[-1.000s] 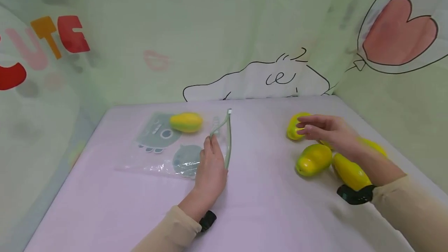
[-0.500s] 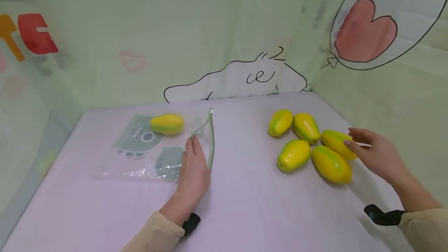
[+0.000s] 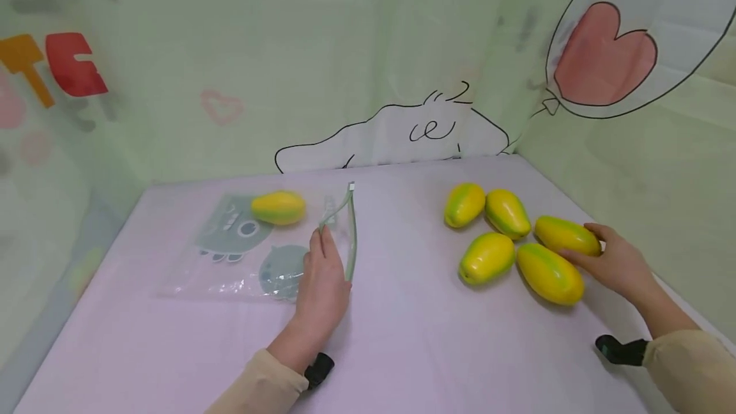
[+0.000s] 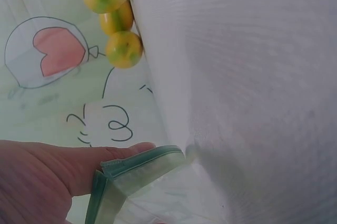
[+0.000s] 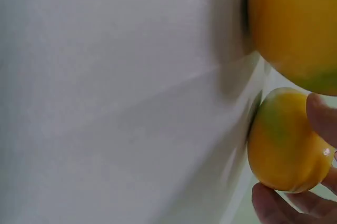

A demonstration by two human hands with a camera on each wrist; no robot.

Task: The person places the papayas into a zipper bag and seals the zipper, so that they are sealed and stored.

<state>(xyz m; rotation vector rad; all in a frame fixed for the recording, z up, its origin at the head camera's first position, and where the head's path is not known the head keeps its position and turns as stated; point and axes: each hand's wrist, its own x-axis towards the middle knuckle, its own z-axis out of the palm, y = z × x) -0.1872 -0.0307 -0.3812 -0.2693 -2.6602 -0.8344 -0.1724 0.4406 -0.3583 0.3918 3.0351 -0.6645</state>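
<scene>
My left hand (image 3: 323, 286) pinches the green zip edge of a clear zip bag (image 3: 198, 280) printed with cartoon figures. The bag's mouth stands parted, and in the left wrist view the thumb lies along the green zip (image 4: 142, 161). One yellow-green papaya (image 3: 278, 207) shows within the bag's outline, towards its far side. At the right, my right hand (image 3: 621, 267) holds the end of another papaya (image 3: 566, 235) between thumb and fingers. The right wrist view shows fingertips around this papaya (image 5: 284, 139), low against the table surface.
Several more papayas lie near the right hand: one in front (image 3: 550, 273), one to the left (image 3: 487, 258), and two farther back (image 3: 507, 213). The lilac-covered table (image 3: 414, 337) meets printed cloth walls (image 3: 345, 50) at the back and sides.
My right hand has moved right from above the back papayas, then down onto the rightmost papaya and taken hold of it. The left hand keeps its grip on the bag.
</scene>
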